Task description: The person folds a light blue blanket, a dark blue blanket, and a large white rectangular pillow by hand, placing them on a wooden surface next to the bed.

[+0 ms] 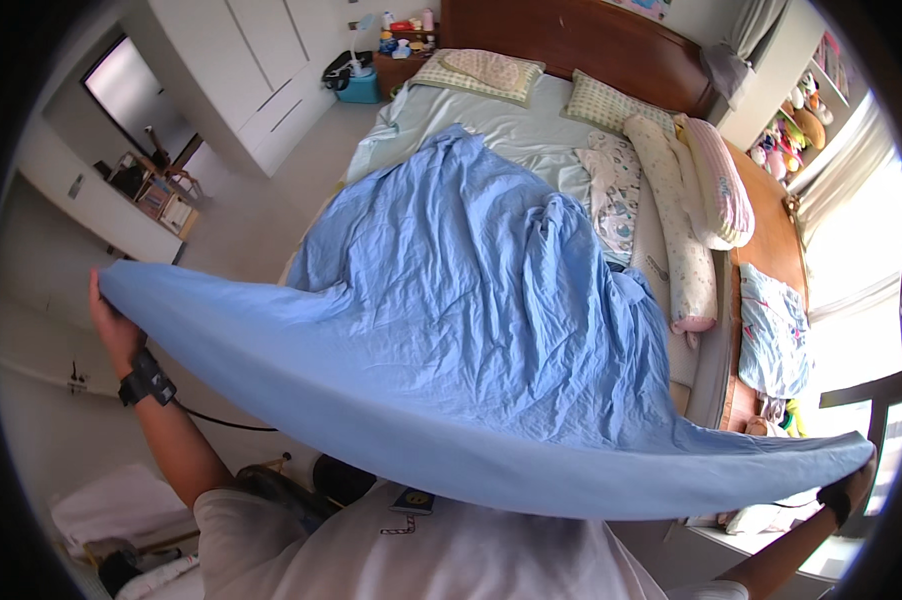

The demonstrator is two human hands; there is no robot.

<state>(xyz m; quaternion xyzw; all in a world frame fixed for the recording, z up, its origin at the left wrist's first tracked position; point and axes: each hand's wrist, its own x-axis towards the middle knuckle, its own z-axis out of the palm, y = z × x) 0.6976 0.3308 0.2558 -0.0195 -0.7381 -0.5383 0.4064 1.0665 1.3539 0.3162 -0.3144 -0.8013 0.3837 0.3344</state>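
A large blue cloth, a sheet or quilt cover point(451, 300), spreads in wrinkles over the bed, its near edge lifted and stretched across in front of my chest. At the far left, my left hand point(115, 319) grips one corner of it, the fingers partly behind the fabric. My right hand point(862, 480) holds the opposite corner at the far right, lower in the picture. Both wrists wear dark bands. Beyond the cloth, a pale green fitted sheet point(515, 142) shows on the mattress.
Two checked pillows point(533, 82) point(608, 101) lie by the wooden headboard point(571, 37). Long bolsters point(672, 225) line the bed's right side, beside a wooden ledge point(781, 217) with a folded patterned cloth point(772, 330). White wardrobes point(233, 60) stand at the left; a teal box point(359, 88) sits near the nightstand.
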